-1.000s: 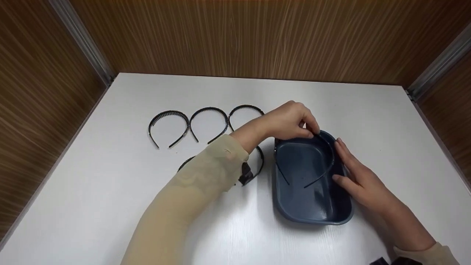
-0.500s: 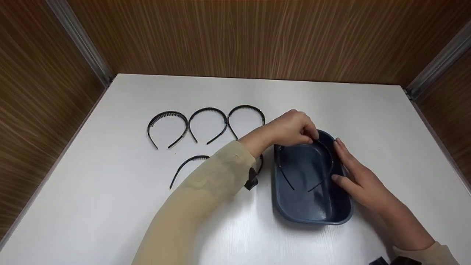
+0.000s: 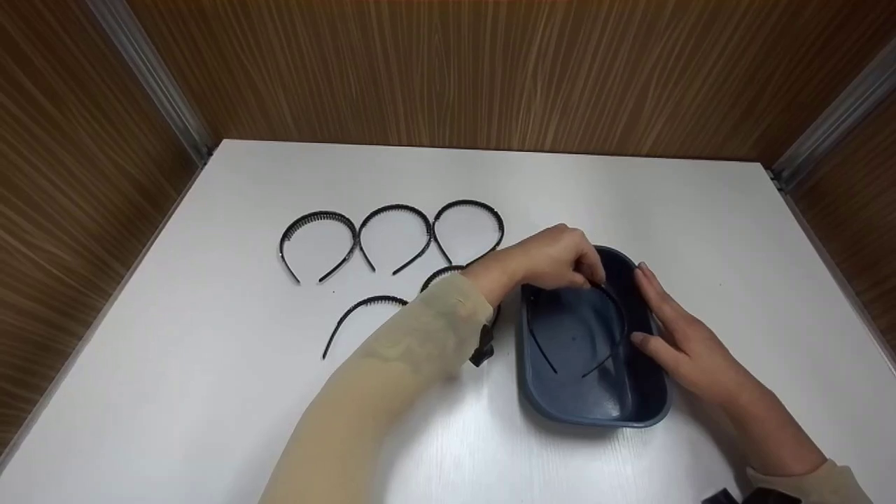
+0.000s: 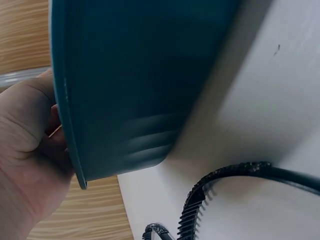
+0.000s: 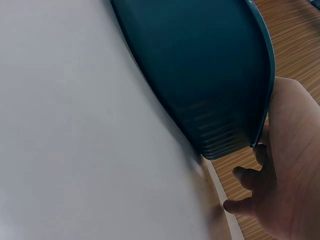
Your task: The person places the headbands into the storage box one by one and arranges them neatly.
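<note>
While the left hand (image 3: 553,259) pinches the top of the arch of a thin black headband (image 3: 595,308), the band hangs inside the dark blue tub (image 3: 595,413), its 2 ends near the bottom. The right hand (image 3: 675,329) lies with straight fingers against the right wall of the tub. I judge the band light, springy and a little slippery; the toothed arch is the best place to hold it. On the white tabletop (image 3: 210,392), 5 other headbands (image 3: 392,238) lie to the left.
</note>
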